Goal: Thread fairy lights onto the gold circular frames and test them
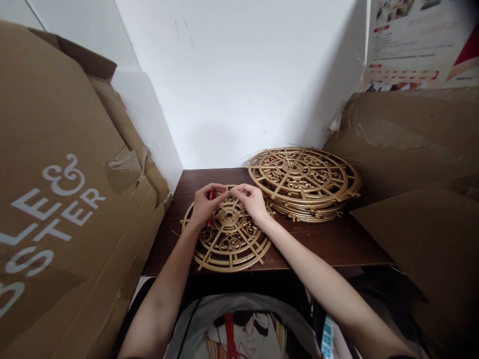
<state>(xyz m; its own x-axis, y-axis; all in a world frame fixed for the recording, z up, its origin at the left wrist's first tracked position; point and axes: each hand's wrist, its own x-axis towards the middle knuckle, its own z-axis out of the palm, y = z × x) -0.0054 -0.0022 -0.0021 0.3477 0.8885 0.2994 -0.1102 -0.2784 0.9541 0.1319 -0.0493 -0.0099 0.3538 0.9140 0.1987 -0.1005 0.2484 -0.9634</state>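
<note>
A round gold openwork disc [229, 243] with rings, spokes and scrollwork lies flat on the dark brown table. Above its far rim, my left hand [205, 203] has thumb and forefinger pinched together. My right hand [253, 200] pinches right beside it, the fingertips of both almost meeting. Whatever is between the fingertips is too small to make out. A slim red tool [209, 221] shows on both sides of my left hand; whether the hand holds it or it lies on the disc, I cannot tell.
Several similar gold discs are stacked [307, 192] at the back right of the table [322, 244]. A large cardboard box [75, 199] stands at the left, more cardboard [419, 149] at the right. A white wall [239, 85] closes off the back.
</note>
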